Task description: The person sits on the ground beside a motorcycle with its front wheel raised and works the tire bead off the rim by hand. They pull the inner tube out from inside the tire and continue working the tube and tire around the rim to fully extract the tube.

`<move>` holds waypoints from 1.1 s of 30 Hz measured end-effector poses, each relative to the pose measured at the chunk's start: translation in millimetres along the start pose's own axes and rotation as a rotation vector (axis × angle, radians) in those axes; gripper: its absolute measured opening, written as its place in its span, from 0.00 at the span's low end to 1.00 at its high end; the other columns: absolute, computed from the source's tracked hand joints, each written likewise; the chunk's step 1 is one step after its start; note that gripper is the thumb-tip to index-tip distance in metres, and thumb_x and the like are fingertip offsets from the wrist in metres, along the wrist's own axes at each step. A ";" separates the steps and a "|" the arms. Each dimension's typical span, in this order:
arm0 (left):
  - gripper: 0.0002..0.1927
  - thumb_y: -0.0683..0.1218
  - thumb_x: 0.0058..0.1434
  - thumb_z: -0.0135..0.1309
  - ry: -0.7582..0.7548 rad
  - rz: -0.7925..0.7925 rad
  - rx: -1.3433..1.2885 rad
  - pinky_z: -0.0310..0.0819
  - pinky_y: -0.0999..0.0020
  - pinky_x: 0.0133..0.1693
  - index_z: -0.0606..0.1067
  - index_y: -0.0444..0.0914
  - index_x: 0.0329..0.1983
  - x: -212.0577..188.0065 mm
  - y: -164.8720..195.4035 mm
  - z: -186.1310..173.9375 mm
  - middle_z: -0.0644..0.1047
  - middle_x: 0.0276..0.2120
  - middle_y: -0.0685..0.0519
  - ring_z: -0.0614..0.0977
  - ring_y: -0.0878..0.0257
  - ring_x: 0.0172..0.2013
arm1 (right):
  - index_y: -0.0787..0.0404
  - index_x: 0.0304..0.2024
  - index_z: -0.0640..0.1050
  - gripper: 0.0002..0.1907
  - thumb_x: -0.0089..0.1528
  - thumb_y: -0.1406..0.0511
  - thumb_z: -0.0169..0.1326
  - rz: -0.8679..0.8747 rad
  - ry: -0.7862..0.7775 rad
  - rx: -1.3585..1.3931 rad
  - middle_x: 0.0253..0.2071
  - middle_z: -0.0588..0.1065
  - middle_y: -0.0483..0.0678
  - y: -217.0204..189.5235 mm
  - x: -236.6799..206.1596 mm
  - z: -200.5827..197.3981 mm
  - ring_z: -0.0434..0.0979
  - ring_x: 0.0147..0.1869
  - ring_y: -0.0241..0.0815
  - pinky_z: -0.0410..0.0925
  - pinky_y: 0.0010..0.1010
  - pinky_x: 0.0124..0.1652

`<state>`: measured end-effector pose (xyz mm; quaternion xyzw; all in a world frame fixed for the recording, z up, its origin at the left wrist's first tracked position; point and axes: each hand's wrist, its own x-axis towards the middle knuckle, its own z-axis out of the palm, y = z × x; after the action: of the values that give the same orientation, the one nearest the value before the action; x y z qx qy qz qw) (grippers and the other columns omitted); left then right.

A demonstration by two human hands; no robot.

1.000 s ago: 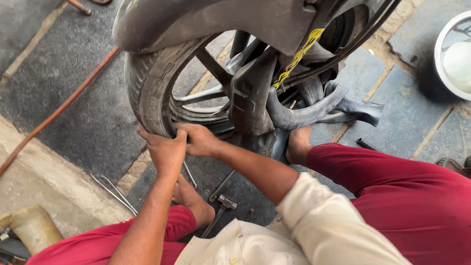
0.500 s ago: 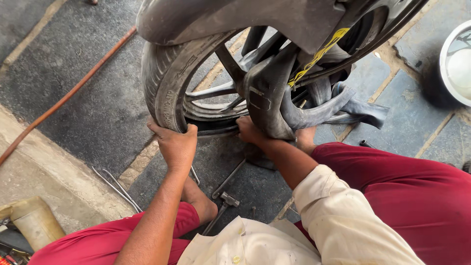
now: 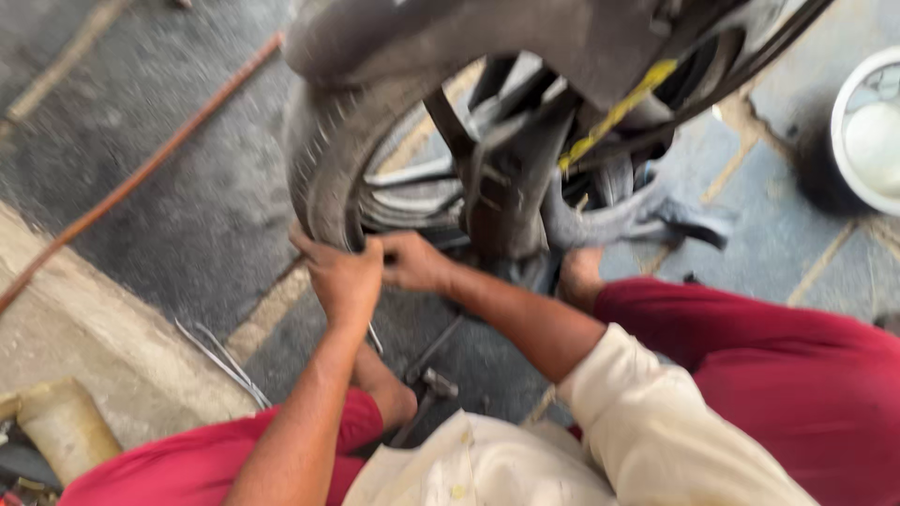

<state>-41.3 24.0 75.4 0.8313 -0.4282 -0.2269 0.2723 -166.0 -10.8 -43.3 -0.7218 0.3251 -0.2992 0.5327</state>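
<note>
At ground level, beside a raised two-wheeler: a person squats on the floor, both hands at the wheel.

Tyre: the black tyre (image 3: 323,178) stands upright at frame centre, still mounted on its spoked rim (image 3: 422,178), under a dark mudguard (image 3: 487,47).

Left hand: the left hand (image 3: 342,276) presses against the lower edge of the tyre; grip looks curled on the rubber, though motion blur hides the fingertips.

Right hand: the right hand (image 3: 412,260) sits just beside the left, touching the tyre's inner edge near the rim; grip partly closed, exact pinch cannot be told.

Markings: a yellow strip (image 3: 614,117) runs diagonally across the frame parts above the wheel; no legible label.

Nearby items: a hammer (image 3: 427,398) lies on the floor between the knees; thin metal rods (image 3: 225,361) lie to the left; a reddish hose (image 3: 141,173) crosses the ground; a white bucket (image 3: 867,131) stands at the right edge.

Surface: dark paved floor (image 3: 187,225) with pale joints, and a lighter concrete kerb (image 3: 84,328) on the left.
</note>
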 end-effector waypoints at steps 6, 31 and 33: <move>0.59 0.50 0.52 0.66 0.048 0.040 -0.016 0.69 0.46 0.56 0.39 0.22 0.71 -2.1 5.3 0.7 0.66 0.55 0.16 0.73 0.24 0.54 | 0.58 0.41 0.81 0.17 0.51 0.59 0.66 0.158 -0.139 -0.481 0.37 0.80 0.55 50.5 -38.5 -47.1 0.81 0.45 0.56 0.72 0.48 0.43; 0.27 0.63 0.67 0.42 -0.314 1.733 1.431 0.63 0.59 0.48 0.82 0.42 0.27 51.0 80.3 -35.7 0.80 0.25 0.53 0.78 0.57 0.36 | 0.59 0.47 0.78 0.19 0.56 0.58 0.63 0.312 0.088 -0.699 0.47 0.79 0.56 28.2 -74.6 -35.2 0.77 0.55 0.59 0.69 0.49 0.54; 0.27 0.62 0.68 0.44 -0.274 1.796 1.267 0.64 0.60 0.46 0.81 0.44 0.22 62.3 76.5 -35.0 0.79 0.22 0.54 0.77 0.58 0.33 | 0.62 0.48 0.78 0.22 0.55 0.60 0.63 0.057 0.294 -0.791 0.47 0.77 0.61 26.6 -88.4 -30.0 0.77 0.51 0.63 0.68 0.52 0.53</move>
<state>-31.9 -56.1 142.2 0.1752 -0.9406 0.2233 -0.1865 -247.2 35.8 -68.9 -0.8110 0.5072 -0.2365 0.1705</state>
